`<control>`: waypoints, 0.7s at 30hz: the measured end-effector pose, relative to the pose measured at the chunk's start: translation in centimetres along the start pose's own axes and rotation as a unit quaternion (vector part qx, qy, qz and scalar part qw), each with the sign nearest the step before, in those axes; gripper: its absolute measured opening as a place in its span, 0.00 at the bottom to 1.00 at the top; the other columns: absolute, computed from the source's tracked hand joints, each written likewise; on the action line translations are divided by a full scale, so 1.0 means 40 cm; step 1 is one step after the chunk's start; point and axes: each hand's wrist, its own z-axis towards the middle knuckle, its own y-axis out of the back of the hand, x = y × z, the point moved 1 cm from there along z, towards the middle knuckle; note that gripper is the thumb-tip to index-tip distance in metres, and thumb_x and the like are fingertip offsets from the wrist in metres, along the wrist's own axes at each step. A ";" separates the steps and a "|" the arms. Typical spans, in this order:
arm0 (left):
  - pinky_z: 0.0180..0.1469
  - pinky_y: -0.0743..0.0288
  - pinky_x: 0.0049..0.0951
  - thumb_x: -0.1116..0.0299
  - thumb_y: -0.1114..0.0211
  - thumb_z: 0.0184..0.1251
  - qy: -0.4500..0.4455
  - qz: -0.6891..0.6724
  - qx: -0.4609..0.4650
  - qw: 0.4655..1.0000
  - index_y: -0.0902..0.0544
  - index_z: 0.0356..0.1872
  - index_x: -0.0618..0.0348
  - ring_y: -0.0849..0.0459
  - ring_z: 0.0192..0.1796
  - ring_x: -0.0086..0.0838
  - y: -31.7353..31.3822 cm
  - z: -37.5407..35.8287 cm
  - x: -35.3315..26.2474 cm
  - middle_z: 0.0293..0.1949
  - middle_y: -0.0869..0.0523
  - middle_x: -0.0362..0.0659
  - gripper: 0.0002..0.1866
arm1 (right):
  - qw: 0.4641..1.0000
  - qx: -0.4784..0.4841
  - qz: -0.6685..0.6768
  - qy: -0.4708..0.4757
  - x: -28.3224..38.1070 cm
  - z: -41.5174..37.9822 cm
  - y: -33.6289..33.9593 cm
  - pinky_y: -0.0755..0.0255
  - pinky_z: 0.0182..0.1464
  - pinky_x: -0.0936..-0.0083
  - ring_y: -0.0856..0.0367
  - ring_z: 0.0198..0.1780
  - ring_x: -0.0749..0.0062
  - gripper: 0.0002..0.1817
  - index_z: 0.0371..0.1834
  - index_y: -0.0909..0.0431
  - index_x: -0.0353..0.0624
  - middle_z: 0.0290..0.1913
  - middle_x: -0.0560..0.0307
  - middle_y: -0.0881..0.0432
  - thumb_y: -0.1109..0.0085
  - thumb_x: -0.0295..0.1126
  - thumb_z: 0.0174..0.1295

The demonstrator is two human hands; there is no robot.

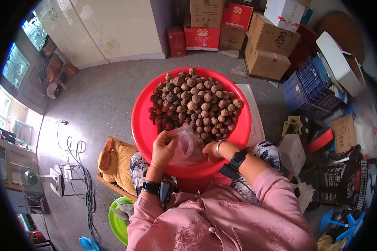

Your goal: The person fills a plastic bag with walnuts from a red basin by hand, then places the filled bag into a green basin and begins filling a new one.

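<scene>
A wide red basin (139,121) in front of me holds a heap of brown walnuts (192,98). My left hand (165,146) is closed, pinching the edge of a clear plastic bag (186,146) at the near side of the basin. The bag hangs loosely between my hands, over the bare red bottom. My right hand (212,151) reaches down at the near edge of the walnut heap, beside the bag. Its fingertips are hidden, so whether it grips a walnut does not show.
Behind the basin stand stacked cardboard boxes (266,62) and a blue crate (310,88). To the left are a wooden chair with a yellow cushion (121,163), a green basin (115,226), a fan (35,178) and loose cables (86,180) on the floor.
</scene>
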 end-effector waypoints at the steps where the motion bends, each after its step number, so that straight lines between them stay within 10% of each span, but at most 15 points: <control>1: 0.22 0.40 0.15 0.76 0.37 0.68 -0.009 0.000 0.000 1.000 0.21 0.38 0.59 0.32 0.22 0.10 -0.001 0.002 0.003 0.23 0.24 0.29 0.01 | 1.000 0.015 -0.024 0.004 -0.011 0.020 -0.018 0.26 0.57 0.64 0.19 0.55 0.54 0.17 0.49 0.17 0.49 0.50 0.50 0.15 0.35 0.38 0.57; 3: 0.22 0.40 0.15 0.76 0.37 0.68 -0.020 0.000 -0.002 1.000 0.21 0.38 0.59 0.32 0.22 0.10 -0.001 0.003 0.002 0.23 0.24 0.29 0.02 | 0.998 0.030 -0.051 0.008 -0.030 0.031 -0.031 0.26 0.55 0.63 0.18 0.53 0.53 0.15 0.46 0.17 0.47 0.46 0.49 0.14 0.36 0.39 0.57; 8: 0.24 0.38 0.14 0.75 0.37 0.68 -0.005 0.021 0.004 1.000 0.21 0.39 0.59 0.31 0.24 0.10 0.002 0.001 -0.001 0.25 0.23 0.29 0.02 | 0.924 -0.294 0.240 0.037 -0.051 -0.005 -0.015 0.25 0.46 0.60 0.16 0.40 0.50 0.11 0.39 0.18 0.42 0.38 0.43 0.15 0.44 0.37 0.64; 17: 0.24 0.35 0.16 0.74 0.36 0.67 -0.016 0.052 0.006 0.999 0.20 0.40 0.59 0.29 0.23 0.11 0.004 0.009 0.012 0.25 0.21 0.31 0.03 | 0.706 -0.436 0.520 0.202 0.018 -0.125 0.077 0.24 0.46 0.80 0.24 0.42 0.83 0.15 0.52 0.25 0.42 0.42 0.66 0.23 0.37 0.24 0.62; 21: 0.24 0.35 0.16 0.74 0.36 0.67 -0.010 0.063 0.000 0.998 0.20 0.40 0.59 0.28 0.23 0.11 0.000 0.005 0.003 0.25 0.21 0.32 0.03 | 0.728 -0.488 0.446 0.182 0.072 -0.187 0.110 0.26 0.50 0.73 0.19 0.45 0.69 0.15 0.48 0.22 0.43 0.42 0.58 0.19 0.33 0.28 0.58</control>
